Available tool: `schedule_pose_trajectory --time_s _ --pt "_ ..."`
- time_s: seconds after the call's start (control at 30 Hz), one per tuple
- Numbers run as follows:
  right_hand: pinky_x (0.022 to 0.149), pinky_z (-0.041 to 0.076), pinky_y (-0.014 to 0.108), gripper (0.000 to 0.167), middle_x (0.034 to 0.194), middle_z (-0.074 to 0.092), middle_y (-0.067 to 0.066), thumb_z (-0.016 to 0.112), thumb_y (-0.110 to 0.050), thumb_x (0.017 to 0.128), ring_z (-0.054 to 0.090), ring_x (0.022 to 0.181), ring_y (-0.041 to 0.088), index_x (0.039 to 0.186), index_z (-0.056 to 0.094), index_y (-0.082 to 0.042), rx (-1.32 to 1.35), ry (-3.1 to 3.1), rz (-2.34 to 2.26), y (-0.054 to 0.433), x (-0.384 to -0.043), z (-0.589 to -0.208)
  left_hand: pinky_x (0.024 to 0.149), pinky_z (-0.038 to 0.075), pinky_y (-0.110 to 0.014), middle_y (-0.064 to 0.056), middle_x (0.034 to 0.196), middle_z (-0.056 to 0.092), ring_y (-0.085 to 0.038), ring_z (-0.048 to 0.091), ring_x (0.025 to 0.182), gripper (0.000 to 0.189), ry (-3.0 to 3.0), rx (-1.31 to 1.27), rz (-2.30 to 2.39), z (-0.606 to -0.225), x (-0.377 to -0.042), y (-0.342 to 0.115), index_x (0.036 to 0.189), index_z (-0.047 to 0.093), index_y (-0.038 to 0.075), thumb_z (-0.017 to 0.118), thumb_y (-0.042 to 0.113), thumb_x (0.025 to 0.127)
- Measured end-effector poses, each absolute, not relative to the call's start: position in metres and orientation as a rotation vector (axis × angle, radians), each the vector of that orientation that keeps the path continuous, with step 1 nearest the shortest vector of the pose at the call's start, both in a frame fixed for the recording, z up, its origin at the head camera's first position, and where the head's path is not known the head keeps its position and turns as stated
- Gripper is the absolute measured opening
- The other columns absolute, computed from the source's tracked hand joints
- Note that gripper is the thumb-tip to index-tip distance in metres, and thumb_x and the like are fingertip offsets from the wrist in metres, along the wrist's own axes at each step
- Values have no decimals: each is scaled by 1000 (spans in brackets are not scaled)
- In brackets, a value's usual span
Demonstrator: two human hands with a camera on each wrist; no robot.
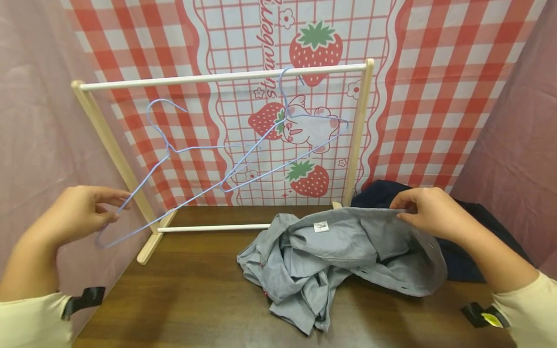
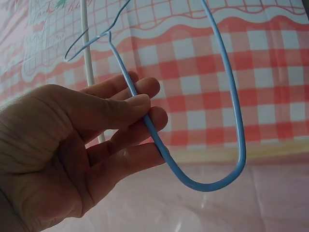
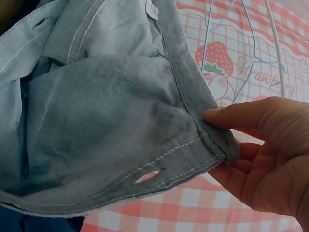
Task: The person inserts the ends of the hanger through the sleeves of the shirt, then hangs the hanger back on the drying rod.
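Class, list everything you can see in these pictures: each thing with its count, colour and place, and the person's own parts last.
Wire hanger: two, pale blue; one held at left, one hooked on the rail.
Drying rack: one, pale wood, back of the table.
Shirt: one, grey, crumpled mid-table.
Dark garment: one, navy, behind the shirt.
Table: one, brown wood.
Backdrop: one, red-and-white check with strawberries.
Left hand: pinches the hanger.
Right hand: pinches the shirt's edge.

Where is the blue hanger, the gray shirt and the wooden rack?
blue hanger (image 2: pixel 157 140), left wrist view, wire beside the fingers.
gray shirt (image 1: pixel 330 251), head view, crumpled middle.
wooden rack (image 1: pixel 222 77), head view, top bar.
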State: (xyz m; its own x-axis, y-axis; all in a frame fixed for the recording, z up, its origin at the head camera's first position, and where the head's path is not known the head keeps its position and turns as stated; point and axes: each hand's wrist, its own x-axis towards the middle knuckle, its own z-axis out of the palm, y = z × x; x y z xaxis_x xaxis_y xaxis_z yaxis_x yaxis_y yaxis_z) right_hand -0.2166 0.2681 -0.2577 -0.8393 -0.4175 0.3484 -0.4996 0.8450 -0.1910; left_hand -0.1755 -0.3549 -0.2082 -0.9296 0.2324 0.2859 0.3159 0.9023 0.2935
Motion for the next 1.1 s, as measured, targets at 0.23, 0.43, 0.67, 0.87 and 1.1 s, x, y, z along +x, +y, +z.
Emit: schedule_pose_trajectory --time_s 0.23,0.43,0.67,0.87,1.1 --pt "61 50 35 17 79 66 -5 80 -3 76 59 71 13 90 74 -11 736 -2741 345 269 -217 -256 53 46 -23 -13 96 73 -6 65 71 42 -2786 -434 -418 -224 -154 -372 115 68 -2 73 -7 74" --pt "62 52 36 19 79 67 -6 80 0 74 60 71 13 89 74 -11 766 -2722 344 268 -218 -255 50 46 -21 16 85 71 9 58 66 42 -2684 -499 -339 -236 -136 -387 107 70 1 78 -8 66" --pt "64 53 39 28 87 69 -1 75 5 74 63 78 17 98 74 -10 836 -2705 347 264 -220 -255 45 43 -16 34 92 62 8 60 61 49 -2633 -574 -528 -241 -124 -392 106 71 8 76 -16 64" --pt "62 51 37 24 83 67 -1 72 4 76 60 73 14 97 74 -7 836 -2742 319 258 -222 -255 44 41 -16 33 94 64 5 60 61 56 -2584 -620 -627 -238 -119 -384 108 72 13 73 -21 63" --pt "62 51 37 22 80 65 -3 71 5 75 56 70 13 92 74 -8 842 -2741 301 260 -225 -256 42 39 -13 38 98 61 11 59 63 66 -2497 -685 -481 -242 -120 -392 109 72 16 77 -20 54"
